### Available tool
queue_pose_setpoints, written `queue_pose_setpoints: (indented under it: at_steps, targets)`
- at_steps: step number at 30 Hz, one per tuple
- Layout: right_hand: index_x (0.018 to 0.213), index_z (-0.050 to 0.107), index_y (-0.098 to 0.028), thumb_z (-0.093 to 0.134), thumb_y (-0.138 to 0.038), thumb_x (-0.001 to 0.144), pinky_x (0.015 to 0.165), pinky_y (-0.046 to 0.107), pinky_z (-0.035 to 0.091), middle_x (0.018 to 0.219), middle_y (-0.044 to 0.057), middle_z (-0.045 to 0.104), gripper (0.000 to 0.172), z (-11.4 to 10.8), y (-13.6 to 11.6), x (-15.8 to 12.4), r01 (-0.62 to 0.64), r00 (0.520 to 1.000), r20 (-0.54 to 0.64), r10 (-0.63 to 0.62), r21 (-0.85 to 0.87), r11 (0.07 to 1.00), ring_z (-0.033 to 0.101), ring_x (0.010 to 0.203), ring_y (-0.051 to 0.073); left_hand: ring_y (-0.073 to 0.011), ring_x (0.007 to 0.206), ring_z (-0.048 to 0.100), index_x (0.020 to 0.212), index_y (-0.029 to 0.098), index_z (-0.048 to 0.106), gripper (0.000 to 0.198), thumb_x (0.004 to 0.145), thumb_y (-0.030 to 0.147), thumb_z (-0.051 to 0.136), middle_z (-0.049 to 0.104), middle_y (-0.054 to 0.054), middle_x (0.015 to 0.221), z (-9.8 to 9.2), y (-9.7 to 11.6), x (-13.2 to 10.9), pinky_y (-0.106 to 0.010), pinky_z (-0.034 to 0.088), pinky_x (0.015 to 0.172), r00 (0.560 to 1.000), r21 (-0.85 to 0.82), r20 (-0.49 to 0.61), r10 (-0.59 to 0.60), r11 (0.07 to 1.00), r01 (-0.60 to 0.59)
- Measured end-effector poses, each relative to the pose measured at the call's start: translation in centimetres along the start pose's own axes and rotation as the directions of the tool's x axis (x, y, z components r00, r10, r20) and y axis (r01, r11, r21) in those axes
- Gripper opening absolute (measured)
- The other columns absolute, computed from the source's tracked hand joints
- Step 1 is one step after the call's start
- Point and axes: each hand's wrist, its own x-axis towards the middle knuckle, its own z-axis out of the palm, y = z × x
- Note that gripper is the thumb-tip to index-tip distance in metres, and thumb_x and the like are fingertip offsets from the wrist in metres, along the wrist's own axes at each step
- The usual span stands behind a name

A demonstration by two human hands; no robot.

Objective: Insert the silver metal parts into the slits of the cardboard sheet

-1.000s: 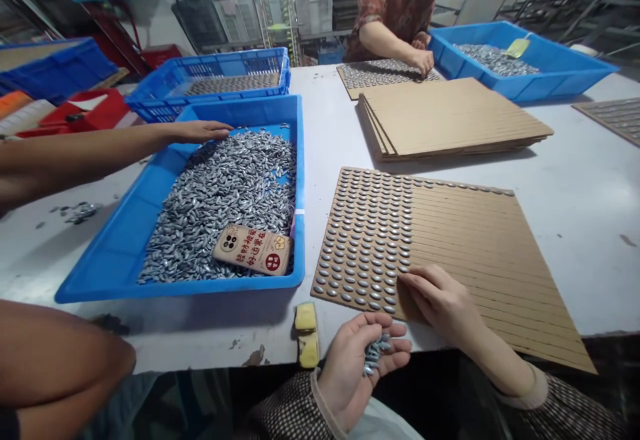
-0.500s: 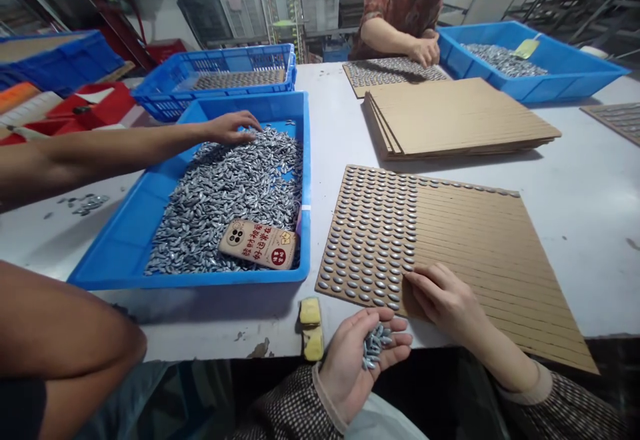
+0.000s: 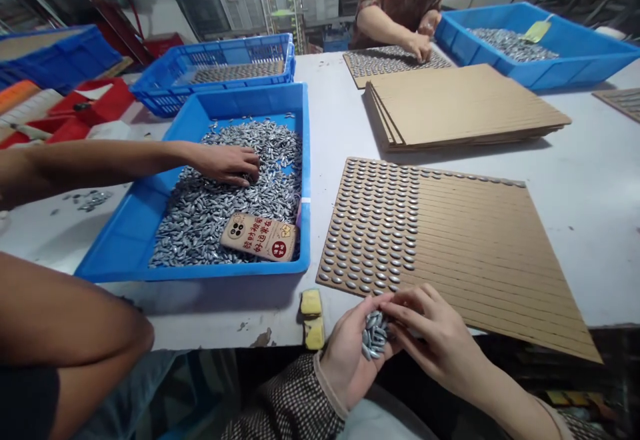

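Observation:
Cupped near the table's front edge, my left hand [image 3: 350, 350] holds a small heap of silvery oval pieces [image 3: 374, 337]. My right hand [image 3: 435, 330] reaches over to it, its thumb and fingers drawn together at the heap's edge. What those fingertips pinch, if anything, is hidden. Just beyond both hands lies a grooved cardboard sheet [image 3: 480, 247]. Its left part carries close rows of oval pieces, and a single line of them runs along the far edge; the right part shows bare slits.
Left is a blue tray [image 3: 306, 160] of loose pieces, with a phone [image 3: 260, 237] on them and another person's hand [image 3: 225, 163] inside. Stacked cardboard [image 3: 470, 103] lies behind my sheet. Yellow blocks [image 3: 313, 320] sit at the front edge. Across the table, a co-worker's hand [image 3: 419, 47] touches another sheet.
My right hand has left the sheet's near edge and come to the pieces in my left hand. The neighbour's hand has moved nearer and down into the loose pieces.

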Motion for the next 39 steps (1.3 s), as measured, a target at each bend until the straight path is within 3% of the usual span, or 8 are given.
queue_pose_setpoints:
  at_steps: [4, 11, 17, 20, 27, 32, 36, 39]
  targets:
    - [0.114, 0.061, -0.023, 0.054, -0.015, 0.091, 0.075, 0.039, 0.048, 0.102, 0.01, 0.059, 0.025, 0.4, 0.0, -0.2, -0.015, 0.999, -0.051, 0.016, 0.016, 1.0, 0.054, 0.093, 0.023, -0.0157, 0.094, 0.062, 0.104, 0.014, 0.071, 0.032, 0.094, 0.027, 0.043, 0.07, -0.004, 0.107, 0.2, 0.1, -0.1, -0.032, 0.044, 0.09, 1.0, 0.025, 0.013, -0.017, 1.0, 0.017]
    - [0.099, 0.06, -0.023, 0.053, -0.018, 0.092, 0.078, 0.04, 0.042, 0.1, 0.007, 0.063, 0.011, 0.6, -0.3, -0.4, -0.039, 0.999, -0.028, 0.039, 0.014, 0.999, 0.054, 0.094, 0.024, -0.0127, 0.082, 0.059, 0.099, 0.01, 0.071, 0.025, 0.087, 0.027, 0.057, 0.068, -0.009, 0.1, 0.3, -0.5, 0.3, -0.023, 0.046, 0.074, 0.998, -0.003, 0.052, 0.024, 1.0, -0.023]
    - [0.098, 0.056, -0.022, 0.051, -0.013, 0.09, 0.08, 0.04, 0.042, 0.093, 0.005, 0.065, 0.013, 0.3, -0.2, -0.3, 0.006, 1.0, -0.024, -0.004, 0.072, 0.997, 0.057, 0.093, 0.023, -0.018, 0.093, 0.06, 0.101, 0.011, 0.068, 0.021, 0.086, 0.023, 0.058, 0.066, -0.012, 0.103, -0.5, -0.6, 0.1, -0.032, 0.048, 0.082, 0.998, 0.084, 0.026, 0.059, 0.995, -0.061]
    - [0.099, 0.055, -0.022, 0.05, -0.012, 0.091, 0.079, 0.038, 0.043, 0.092, 0.005, 0.064, 0.014, -0.2, 0.1, -0.3, 0.003, 0.998, -0.057, 0.004, 0.115, 0.993, 0.058, 0.09, 0.021, -0.0181, 0.086, 0.062, 0.093, 0.013, 0.064, 0.016, 0.081, 0.023, 0.066, 0.067, -0.009, 0.092, -1.1, -0.9, 0.1, -0.034, 0.048, 0.08, 0.997, 0.181, -0.003, 0.077, 0.981, -0.076]
    - [0.098, 0.058, -0.024, 0.05, -0.016, 0.093, 0.072, 0.03, 0.047, 0.089, 0.003, 0.062, 0.012, -0.8, -0.2, -0.6, -0.092, 0.995, -0.011, 0.096, 0.176, 0.98, 0.057, 0.084, 0.018, -0.0106, 0.06, 0.054, 0.082, 0.014, 0.057, 0.022, 0.074, 0.027, 0.073, 0.059, 0.0, 0.064, -1.2, -1.6, 0.6, -0.024, 0.042, 0.058, 0.988, 0.356, -0.059, 0.143, 0.928, -0.113]
    - [0.102, 0.059, -0.025, 0.05, -0.017, 0.094, 0.074, 0.031, 0.049, 0.094, 0.004, 0.064, 0.015, -1.5, 1.5, -1.1, -0.119, 0.987, -0.091, 0.135, 0.164, 0.979, 0.059, 0.089, 0.019, -0.0144, 0.068, 0.062, 0.092, 0.012, 0.06, 0.024, 0.078, 0.03, 0.068, 0.066, -0.007, 0.081, 0.1, -0.5, 0.0, -0.024, 0.046, 0.058, 0.992, 0.29, -0.06, 0.109, 0.953, -0.087]
    - [0.102, 0.06, -0.024, 0.055, -0.014, 0.091, 0.074, 0.034, 0.048, 0.093, 0.005, 0.065, 0.015, -1.3, 4.5, -0.6, -0.109, 0.958, -0.268, 0.098, -0.024, 0.994, 0.058, 0.088, 0.02, -0.0223, 0.083, 0.069, 0.102, 0.01, 0.061, 0.03, 0.088, 0.034, 0.053, 0.069, -0.014, 0.098, 0.3, -0.1, -0.7, -0.033, 0.052, 0.075, 0.988, 0.136, -0.135, 0.073, 0.989, -0.054]
    - [0.099, 0.063, -0.022, 0.053, -0.012, 0.092, 0.073, 0.034, 0.049, 0.089, 0.006, 0.065, 0.016, -0.5, 5.9, 0.1, -0.051, 0.958, -0.285, 0.02, -0.104, 0.993, 0.058, 0.084, 0.019, -0.0254, 0.091, 0.069, 0.105, 0.008, 0.06, 0.027, 0.087, 0.026, 0.051, 0.069, -0.017, 0.104, 0.1, -0.3, -0.9, -0.038, 0.051, 0.085, 0.987, 0.074, -0.161, -0.007, 0.997, 0.019]
